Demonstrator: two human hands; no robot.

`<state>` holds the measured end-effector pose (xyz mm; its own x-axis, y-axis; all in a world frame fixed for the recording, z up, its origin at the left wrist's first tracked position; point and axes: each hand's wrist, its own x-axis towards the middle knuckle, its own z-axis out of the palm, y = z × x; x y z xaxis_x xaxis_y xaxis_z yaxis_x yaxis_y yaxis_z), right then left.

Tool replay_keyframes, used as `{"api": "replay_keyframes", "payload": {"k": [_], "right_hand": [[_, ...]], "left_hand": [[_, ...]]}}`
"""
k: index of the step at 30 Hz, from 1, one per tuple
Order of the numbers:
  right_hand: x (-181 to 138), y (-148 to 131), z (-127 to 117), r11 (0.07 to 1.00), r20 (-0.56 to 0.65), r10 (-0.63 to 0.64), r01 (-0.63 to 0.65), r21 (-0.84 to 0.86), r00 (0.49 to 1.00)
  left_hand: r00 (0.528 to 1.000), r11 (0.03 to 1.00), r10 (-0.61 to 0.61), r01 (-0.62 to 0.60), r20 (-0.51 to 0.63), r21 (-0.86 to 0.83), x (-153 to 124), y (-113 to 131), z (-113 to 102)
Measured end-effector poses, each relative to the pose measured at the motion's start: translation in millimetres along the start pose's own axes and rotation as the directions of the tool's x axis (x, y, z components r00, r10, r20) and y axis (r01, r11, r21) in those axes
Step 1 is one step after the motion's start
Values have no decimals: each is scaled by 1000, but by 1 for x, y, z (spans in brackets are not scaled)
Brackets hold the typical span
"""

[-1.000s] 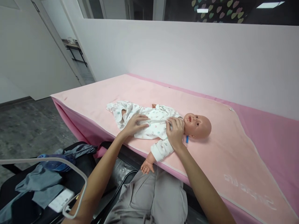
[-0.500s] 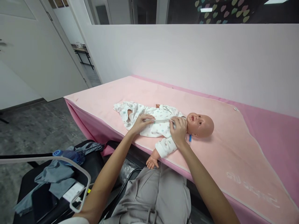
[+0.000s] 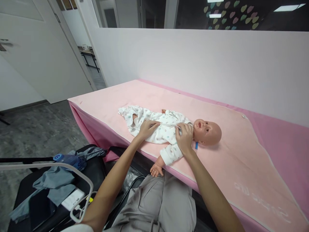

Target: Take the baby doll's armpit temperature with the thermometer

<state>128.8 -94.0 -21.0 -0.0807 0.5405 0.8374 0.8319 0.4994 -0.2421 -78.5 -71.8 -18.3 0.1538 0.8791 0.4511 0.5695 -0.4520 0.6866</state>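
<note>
A baby doll point(image 3: 208, 132) lies on its back, head to the right, in a white printed baby romper point(image 3: 162, 137). My left hand point(image 3: 147, 129) is at the romper's lower front, thumb and fingers closed on the edge of its front opening. At the chest, close to the doll's neck, my right hand point(image 3: 184, 136) pinches the same edge. The strip of edge between both hands looks drawn fairly straight. Toward me, the doll's sleeved arm hangs past the table edge, its small hand point(image 3: 156, 170) showing. My fingertips are partly hidden.
Pink cloth point(image 3: 231, 167) covers the table, which meets a white wall point(image 3: 193, 61) at the back. To my left, a black chair point(image 3: 96, 170) holds grey-blue clothing point(image 3: 55, 183), a bottle point(image 3: 70, 161), and a white device with a cable point(image 3: 73, 199). A pale curved bar point(image 3: 89, 185) crosses the lower left.
The view has shifted slightly. Both hands stay on the romper's front edge with almost the same grip, and the doll lies as before.
</note>
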Motion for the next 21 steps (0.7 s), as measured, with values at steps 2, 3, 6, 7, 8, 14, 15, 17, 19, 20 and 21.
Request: {"api": "replay_keyframes", "payload": {"k": [2, 3, 6, 7, 8, 14, 15, 17, 19, 20, 21], "right_hand": [[0, 0, 0, 1000, 4, 2, -2, 1, 1000], [0, 0, 1, 1000, 6, 4, -4, 3, 1000], [0, 1, 1, 1000, 13, 18, -18, 13, 1000], [0, 1, 1, 1000, 15, 23, -24, 15, 1000], [0, 1, 0, 999, 17, 29, -29, 15, 999], [1, -1, -1, 1000, 19, 26, -26, 7, 999], [1, -1, -1, 1000, 20, 25, -25, 5, 999], [1, -2, 0, 1000, 23, 22, -22, -2, 999], [2, -2, 0, 1000, 26, 18, -18, -10, 1000], [2, -2, 0, 1000, 28, 17, -16, -14, 999], [2, -2, -1, 1000, 30, 16, -16, -16, 999]], "left_hand": [[999, 1000, 24, -25, 23, 16, -1, 0, -2], [998, 999, 41, -42, 38, 21, -1, 0, -2], [995, 996, 76, -78, 61, 31, -3, -1, -4], [995, 996, 77, -79, 59, 28, -3, -1, -4], [996, 997, 75, -77, 57, 23, -3, -2, -4], [992, 994, 103, -101, 68, -37, -1, -4, -4], [992, 993, 106, -101, 70, -60, 0, -4, -5], [991, 989, 105, -97, 77, -112, -1, -4, -6], [991, 984, 103, -89, 83, -153, -1, -3, -7], [992, 983, 100, -85, 83, -162, -1, -2, -7], [992, 983, 94, -79, 84, -163, -2, -2, -8]]}}
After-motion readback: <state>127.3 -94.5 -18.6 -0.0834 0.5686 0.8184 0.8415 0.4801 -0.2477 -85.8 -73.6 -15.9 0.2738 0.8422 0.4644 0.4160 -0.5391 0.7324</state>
